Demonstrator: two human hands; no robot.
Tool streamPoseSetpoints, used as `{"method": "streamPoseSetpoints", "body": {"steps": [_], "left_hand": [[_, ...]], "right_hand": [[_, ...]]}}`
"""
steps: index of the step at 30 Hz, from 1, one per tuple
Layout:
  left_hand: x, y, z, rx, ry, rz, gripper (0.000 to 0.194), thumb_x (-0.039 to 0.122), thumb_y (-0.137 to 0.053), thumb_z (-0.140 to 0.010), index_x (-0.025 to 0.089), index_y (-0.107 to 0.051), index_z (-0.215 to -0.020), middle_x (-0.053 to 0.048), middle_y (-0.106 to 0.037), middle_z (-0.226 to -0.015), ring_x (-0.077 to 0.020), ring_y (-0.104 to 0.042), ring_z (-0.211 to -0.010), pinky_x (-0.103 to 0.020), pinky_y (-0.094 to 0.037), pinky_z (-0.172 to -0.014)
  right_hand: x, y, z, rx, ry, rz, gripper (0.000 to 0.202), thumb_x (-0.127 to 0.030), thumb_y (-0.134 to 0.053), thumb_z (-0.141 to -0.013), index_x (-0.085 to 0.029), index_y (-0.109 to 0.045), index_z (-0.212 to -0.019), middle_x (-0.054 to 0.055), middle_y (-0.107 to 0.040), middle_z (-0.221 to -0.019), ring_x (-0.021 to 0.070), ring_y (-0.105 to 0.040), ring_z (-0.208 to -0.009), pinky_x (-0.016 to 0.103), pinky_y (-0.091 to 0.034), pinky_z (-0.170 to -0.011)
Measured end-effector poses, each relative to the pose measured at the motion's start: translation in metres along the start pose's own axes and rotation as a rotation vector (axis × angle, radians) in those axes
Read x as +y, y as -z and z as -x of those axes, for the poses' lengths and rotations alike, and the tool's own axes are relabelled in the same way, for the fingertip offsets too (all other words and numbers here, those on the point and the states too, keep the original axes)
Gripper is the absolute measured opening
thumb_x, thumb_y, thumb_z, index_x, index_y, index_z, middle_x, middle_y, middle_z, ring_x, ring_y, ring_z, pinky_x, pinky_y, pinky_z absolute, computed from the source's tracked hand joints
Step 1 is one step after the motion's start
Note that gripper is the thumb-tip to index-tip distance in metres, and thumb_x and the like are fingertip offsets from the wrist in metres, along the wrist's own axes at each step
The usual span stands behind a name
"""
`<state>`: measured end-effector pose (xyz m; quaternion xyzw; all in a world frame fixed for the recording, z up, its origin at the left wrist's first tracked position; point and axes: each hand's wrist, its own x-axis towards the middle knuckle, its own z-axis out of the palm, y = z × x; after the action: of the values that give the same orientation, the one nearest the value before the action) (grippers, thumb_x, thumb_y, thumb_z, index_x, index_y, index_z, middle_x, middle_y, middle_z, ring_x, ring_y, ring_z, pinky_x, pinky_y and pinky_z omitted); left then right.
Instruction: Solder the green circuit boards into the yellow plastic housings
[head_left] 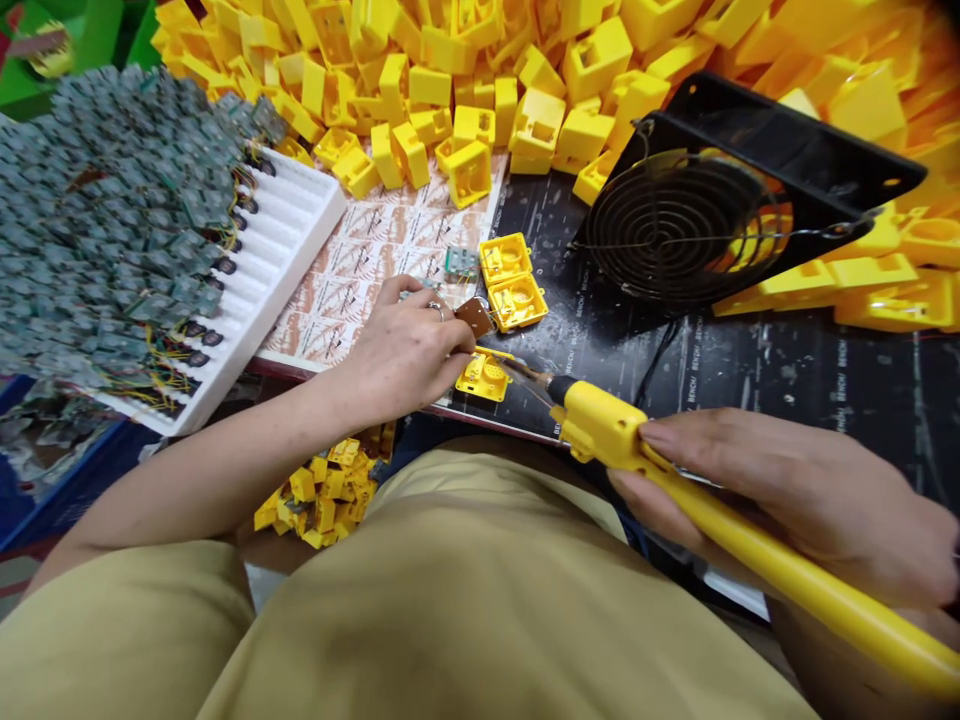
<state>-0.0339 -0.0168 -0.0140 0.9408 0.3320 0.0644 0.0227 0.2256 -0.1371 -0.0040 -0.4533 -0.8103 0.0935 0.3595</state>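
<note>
My left hand [412,345] is bent over the table's front edge, fingers pinched together. A small brown circuit board [475,317] with thin wires sticks out at its fingertips. Just below lies an open yellow plastic case [486,378], close to my thumb. In my right hand [795,490] is a soldering iron [607,420] with a thick yellow handle, its thin metal tip at the case's right side. Behind the brown board sits another open yellow case [513,282], its two halves spread. A grey-green module [461,263] lies beside it.
On the left, a white foam tray [300,230] bears a heap of wired grey modules [127,220]. A black fan [675,225] stands at right. Yellow housings [469,170] are piled along the back; more yellow parts [330,490] lie below the table edge.
</note>
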Motion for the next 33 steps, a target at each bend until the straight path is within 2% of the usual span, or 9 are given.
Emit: {"method": "streamPoseSetpoints", "body": {"steps": [2, 4, 7, 10, 14, 20, 30, 33], "left_hand": [[0.0, -0.001, 0.001, 0.0, -0.008, -0.003, 0.027, 0.028, -0.049, -0.09, 0.02, -0.072, -0.078, -0.003, -0.073, -0.075, -0.0222, -0.059, -0.083, -0.047, -0.038, -0.093], [0.0, -0.001, 0.001, -0.005, -0.017, -0.005, 0.029, 0.029, -0.048, -0.091, 0.02, -0.072, -0.078, -0.003, -0.074, -0.076, -0.0225, -0.059, -0.084, -0.046, -0.038, -0.092], [0.0, -0.001, 0.002, -0.005, -0.025, -0.02, 0.03, 0.03, -0.047, -0.093, 0.02, -0.072, -0.081, -0.003, -0.074, -0.077, -0.0223, -0.06, -0.083, -0.045, -0.038, -0.091], [0.002, -0.002, 0.0, -0.01, -0.044, -0.068, 0.029, 0.029, -0.047, -0.092, 0.018, -0.071, -0.08, -0.004, -0.072, -0.073, -0.0223, -0.059, -0.081, -0.044, -0.039, -0.089], [0.004, -0.002, -0.003, -0.019, -0.068, -0.125, 0.028, 0.026, -0.047, -0.089, 0.017, -0.07, -0.077, -0.005, -0.071, -0.071, -0.0227, -0.06, -0.079, -0.042, -0.041, -0.086], [0.004, -0.002, -0.006, -0.005, -0.097, -0.161, 0.029, 0.026, -0.045, -0.089, 0.018, -0.069, -0.073, -0.004, -0.068, -0.067, -0.0222, -0.059, -0.079, -0.04, -0.042, -0.084], [0.006, 0.0, -0.006, -0.002, -0.084, -0.166, 0.03, 0.025, -0.045, -0.09, 0.019, -0.068, -0.072, -0.004, -0.068, -0.068, -0.0224, -0.058, -0.078, -0.04, -0.042, -0.083], [0.006, 0.003, -0.006, -0.021, -0.081, -0.147, 0.034, 0.026, -0.043, -0.092, 0.019, -0.07, -0.072, -0.005, -0.069, -0.069, -0.0233, -0.058, -0.08, -0.041, -0.041, -0.084]], "right_hand": [[-0.001, -0.003, -0.003, -0.015, 0.077, -0.008, 0.006, -0.025, -0.062, -0.092, -0.02, -0.059, -0.092, 0.0, -0.068, -0.072, 0.0075, -0.066, -0.063, 0.015, -0.056, -0.066], [-0.001, -0.005, -0.005, -0.029, 0.087, 0.001, 0.008, -0.022, -0.065, -0.09, -0.019, -0.057, -0.089, 0.001, -0.068, -0.074, 0.0075, -0.066, -0.068, 0.016, -0.056, -0.07], [-0.002, -0.009, -0.011, -0.023, 0.132, 0.02, 0.015, -0.017, -0.07, -0.085, -0.02, -0.055, -0.086, -0.001, -0.067, -0.073, 0.0074, -0.065, -0.066, 0.016, -0.055, -0.065], [-0.004, -0.012, -0.02, 0.014, 0.198, 0.051, 0.014, -0.019, -0.068, -0.087, -0.021, -0.055, -0.082, -0.002, -0.067, -0.069, 0.008, -0.064, -0.06, 0.017, -0.054, -0.057], [-0.007, -0.009, -0.025, -0.021, 0.247, 0.073, 0.012, -0.019, -0.068, -0.087, -0.018, -0.058, -0.08, 0.0, -0.068, -0.07, 0.0078, -0.064, -0.059, 0.017, -0.054, -0.059], [-0.007, 0.003, -0.01, -0.056, 0.002, 0.11, 0.019, -0.028, -0.056, -0.095, -0.022, -0.06, -0.078, 0.0, -0.065, -0.071, 0.0079, -0.062, -0.063, 0.02, -0.053, -0.064], [-0.002, 0.0, -0.001, -0.005, -0.042, 0.064, 0.017, -0.035, -0.056, -0.096, -0.023, -0.059, -0.084, 0.001, -0.066, -0.073, 0.0068, -0.061, -0.063, 0.019, -0.05, -0.059], [0.0, -0.001, -0.002, -0.008, -0.014, 0.04, 0.01, -0.032, -0.058, -0.095, -0.022, -0.059, -0.094, 0.0, -0.067, -0.075, 0.0065, -0.062, -0.064, 0.018, -0.05, -0.059]]}}
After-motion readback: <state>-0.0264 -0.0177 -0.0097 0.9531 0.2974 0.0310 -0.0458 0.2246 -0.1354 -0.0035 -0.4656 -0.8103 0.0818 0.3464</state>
